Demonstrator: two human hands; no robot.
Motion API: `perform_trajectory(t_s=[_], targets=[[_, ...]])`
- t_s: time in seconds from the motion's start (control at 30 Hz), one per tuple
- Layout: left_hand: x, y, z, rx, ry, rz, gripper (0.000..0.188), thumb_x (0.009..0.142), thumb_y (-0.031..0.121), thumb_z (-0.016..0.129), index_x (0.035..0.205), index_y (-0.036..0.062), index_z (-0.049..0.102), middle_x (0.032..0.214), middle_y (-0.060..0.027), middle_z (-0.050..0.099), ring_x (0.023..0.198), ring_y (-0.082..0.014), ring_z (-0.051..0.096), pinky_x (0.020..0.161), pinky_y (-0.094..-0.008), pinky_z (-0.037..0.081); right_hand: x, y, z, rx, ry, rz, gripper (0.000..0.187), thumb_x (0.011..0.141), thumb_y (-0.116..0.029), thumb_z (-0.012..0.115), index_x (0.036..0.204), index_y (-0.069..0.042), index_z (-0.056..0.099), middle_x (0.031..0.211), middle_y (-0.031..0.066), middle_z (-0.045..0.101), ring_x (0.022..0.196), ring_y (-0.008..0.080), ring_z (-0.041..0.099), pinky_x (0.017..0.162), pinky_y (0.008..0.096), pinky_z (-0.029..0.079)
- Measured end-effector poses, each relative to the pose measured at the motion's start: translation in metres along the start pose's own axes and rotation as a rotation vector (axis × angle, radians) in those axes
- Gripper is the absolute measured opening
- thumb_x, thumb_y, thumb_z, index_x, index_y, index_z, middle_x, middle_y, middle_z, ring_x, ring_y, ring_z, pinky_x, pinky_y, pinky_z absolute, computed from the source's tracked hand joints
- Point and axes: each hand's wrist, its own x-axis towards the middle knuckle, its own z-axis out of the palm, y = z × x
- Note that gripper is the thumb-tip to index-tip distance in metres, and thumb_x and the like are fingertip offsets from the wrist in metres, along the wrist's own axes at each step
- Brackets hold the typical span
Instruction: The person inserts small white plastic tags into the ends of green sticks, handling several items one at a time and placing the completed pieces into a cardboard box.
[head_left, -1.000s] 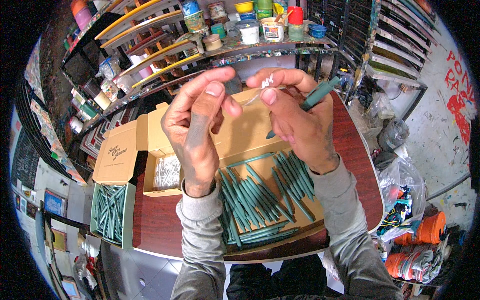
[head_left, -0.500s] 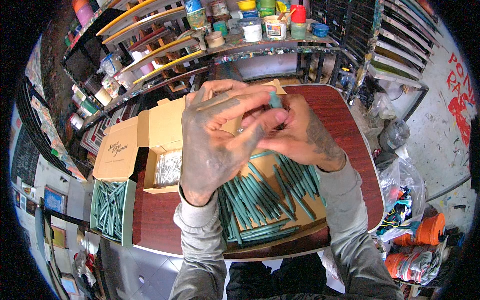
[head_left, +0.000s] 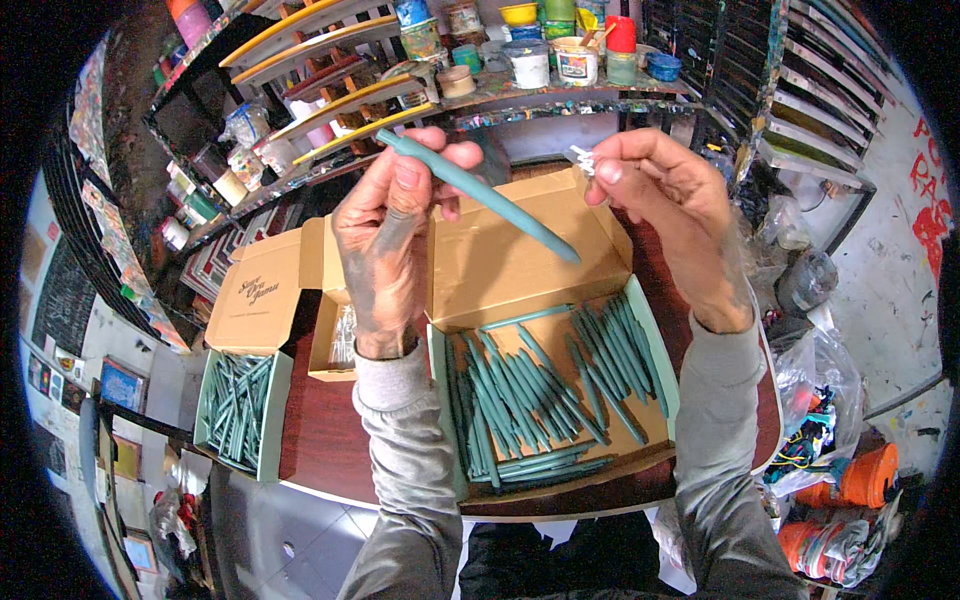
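Observation:
Raised over the table, my left hand [head_left: 385, 235] pinches a teal, pen-shaped stick [head_left: 500, 207] between thumb and fingers. It slants down to the right, with its narrow stub at the upper left. My right hand [head_left: 680, 205] is closed on some small white pieces [head_left: 584, 159], whose exact kind I cannot make out. Below the hands lies a wide open cardboard box [head_left: 655, 345] with rows of similar teal sticks [head_left: 515, 395]. Partly behind my left forearm, a smaller box [head_left: 330, 368] contains more small white pieces [head_left: 343, 335].
At the table's left edge an open box [head_left: 270, 460] is full of teal sticks. The dark red table [head_left: 325, 440] carries the boxes. Paint pots [head_left: 530, 65] stand on the shelf behind. Plastic bags [head_left: 815, 385] and an orange bucket [head_left: 868, 475] are at the right.
My hands have moved apart. The teal stick now shows fully in my left hand, and white pieces show in my right. The view has shifted slightly, uncovering more of the large box.

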Motion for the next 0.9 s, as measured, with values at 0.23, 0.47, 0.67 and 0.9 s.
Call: perform_trajectory(t_s=[0.23, 0.47, 0.67, 0.9], targets=[[-0.007, -0.007, 0.005, -0.02, -0.054, 0.022, 0.032, 0.094, 0.024, 0.063, 0.114, -0.0008, 0.063, 0.106, -0.0172, 0.069, 0.085, -0.0175, 0.064, 0.067, -0.0284, 0.049, -0.017, -0.013, 0.034, -0.043, -0.101, -0.264, 0.013, 0.092, -0.01, 0.06, 0.101, 0.0, 0.061, 0.127, 0.0141, 0.054, 0.111, 0.0152, 0.053, 0.096, 0.0297, 0.039], [-0.01, -0.005, 0.011, 0.061, 0.0, 0.007, 0.028, 0.085, 0.015, 0.073, 0.107, -0.0024, 0.068, 0.1, -0.0106, 0.069, 0.092, -0.0154, 0.063, 0.086, -0.0304, 0.051, -0.016, -0.006, 0.047, 0.296, -0.199, -0.107, 0.016, 0.094, -0.017, 0.061, 0.103, -0.003, 0.061, 0.128, 0.0121, 0.055, 0.12, 0.0182, 0.051, 0.102, 0.0339, 0.039], [-0.009, 0.002, 0.013, 0.118, -0.082, 0.023, 0.027, 0.084, 0.012, 0.073, 0.106, -0.0035, 0.069, 0.095, -0.0098, 0.067, 0.091, -0.0174, 0.064, 0.084, -0.0301, 0.052, -0.015, -0.005, 0.038, 0.493, -0.313, 0.14, 0.017, 0.094, -0.019, 0.061, 0.103, -0.004, 0.061, 0.125, 0.0075, 0.058, 0.108, 0.0127, 0.054, 0.093, 0.0284, 0.043], [-0.01, 0.004, 0.016, 0.094, -0.113, 0.005, 0.024, 0.088, 0.012, 0.069, 0.106, -0.004, 0.068, 0.099, -0.0102, 0.066, 0.094, -0.0209, 0.066, 0.085, -0.0318, 0.053, -0.019, -0.005, 0.047, 0.44, -0.186, 0.079, 0.014, 0.092, -0.015, 0.063, 0.101, -0.003, 0.062, 0.117, 0.0052, 0.061, 0.101, 0.0104, 0.055, 0.085, 0.0267, 0.044]])
